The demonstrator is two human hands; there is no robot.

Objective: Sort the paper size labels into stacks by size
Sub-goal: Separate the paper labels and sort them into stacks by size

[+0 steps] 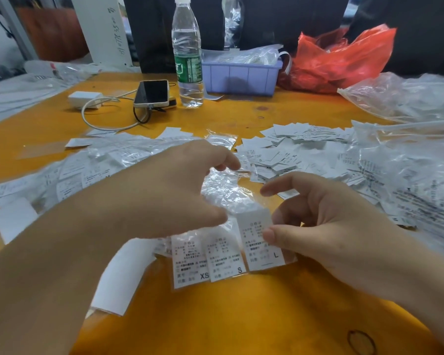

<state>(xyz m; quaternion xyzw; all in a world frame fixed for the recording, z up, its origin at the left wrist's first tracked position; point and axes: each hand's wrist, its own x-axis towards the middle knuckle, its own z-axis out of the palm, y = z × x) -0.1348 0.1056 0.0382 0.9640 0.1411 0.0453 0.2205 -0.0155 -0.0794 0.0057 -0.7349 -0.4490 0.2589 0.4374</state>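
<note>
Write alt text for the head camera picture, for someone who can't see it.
A person's right hand pinches a paper label marked L, beside labels marked S and XS in a row on an orange table. The left hand hovers over a clear bag; behind lie loose labels, a water bottle and a phone.

Three white printed paper size labels in a row at the near centre: one marked XS (190,262), one marked S (226,257), one marked L (260,242). One clear plastic water bottle with green wrapper (187,55). One black-screened phone (151,94). One white charger block (85,99). One lilac plastic bin (241,76). One red plastic bag (338,60). Loose white labels (287,149) in a heap beyond: too many to count.
</note>
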